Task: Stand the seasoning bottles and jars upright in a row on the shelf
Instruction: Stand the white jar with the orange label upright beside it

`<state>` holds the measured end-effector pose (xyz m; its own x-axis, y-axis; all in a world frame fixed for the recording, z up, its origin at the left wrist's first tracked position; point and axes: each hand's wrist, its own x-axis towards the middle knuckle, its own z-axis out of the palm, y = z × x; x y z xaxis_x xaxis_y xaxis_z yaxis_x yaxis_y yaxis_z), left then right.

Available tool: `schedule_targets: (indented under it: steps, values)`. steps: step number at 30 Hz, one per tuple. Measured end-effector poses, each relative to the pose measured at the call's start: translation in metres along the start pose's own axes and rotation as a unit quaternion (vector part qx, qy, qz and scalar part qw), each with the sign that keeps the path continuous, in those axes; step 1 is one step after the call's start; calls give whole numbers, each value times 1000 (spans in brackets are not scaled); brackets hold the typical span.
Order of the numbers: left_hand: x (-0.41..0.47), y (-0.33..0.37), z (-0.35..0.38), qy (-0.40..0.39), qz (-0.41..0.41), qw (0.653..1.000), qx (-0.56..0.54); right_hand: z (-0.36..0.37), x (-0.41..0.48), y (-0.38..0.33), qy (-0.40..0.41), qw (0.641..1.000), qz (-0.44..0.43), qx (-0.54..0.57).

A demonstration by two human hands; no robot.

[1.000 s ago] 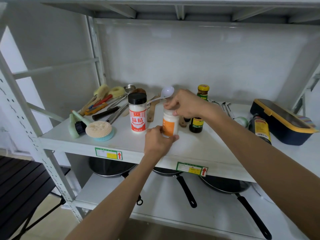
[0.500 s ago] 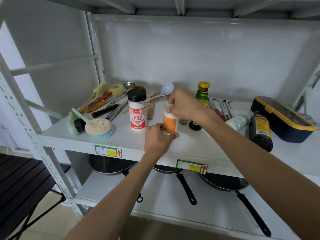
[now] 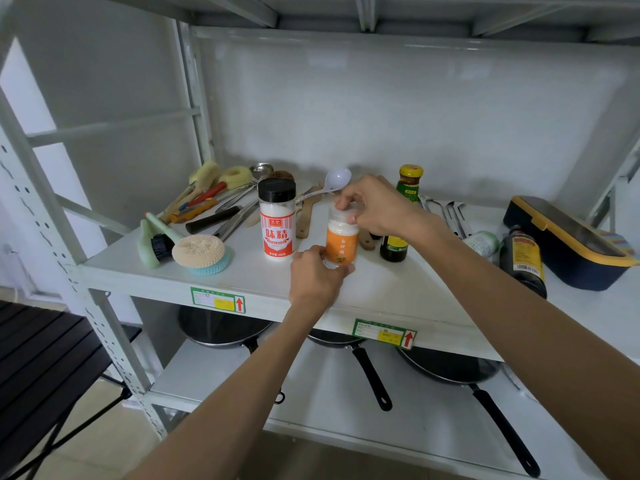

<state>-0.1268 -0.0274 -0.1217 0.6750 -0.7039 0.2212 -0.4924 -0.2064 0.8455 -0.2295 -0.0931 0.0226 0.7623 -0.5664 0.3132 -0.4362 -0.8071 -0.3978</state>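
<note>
Two hands: both on the orange-label jar, which stands upright on the shelf.
Landmark: the black-capped white jar, upright near the shelf's front; places below are told from it.
Dark lying bottle: far right of the landmark, on its side; likely glass, heavy and breakable, best taken round the body.
Green-label bottle: upright, right of and behind the landmark.
Orange-label jar: just right of the landmark, apart from it; looks like light, stiff, smooth plastic, safest held round the labelled waist.
Small white bottle: lying far right; looks light.
Right hand: fingertips closed round the jar's clear cap.
Left hand: fingers curled against the jar's base.
Change: the grasp matches a second ago; the view has shifted, so the lying bottles show fuller.
</note>
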Motion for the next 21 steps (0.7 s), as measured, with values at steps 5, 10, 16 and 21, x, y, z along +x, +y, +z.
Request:
schedule_targets:
  steps: [5,10,16,21]
  values:
    - [0,2,-1,1,1,1000,-3,1,-1,1,0,1000,-2,18]
    - [0,1,-1,0,2,1000,5,9,-2,9,1,1000,12,-5]
    - [-1,1,-1,-3,7,1000,15,11,-28,23,200,971,37,129]
    - [0,0,1,3,12,1000,23,53,-65,49,387,910,73,127]
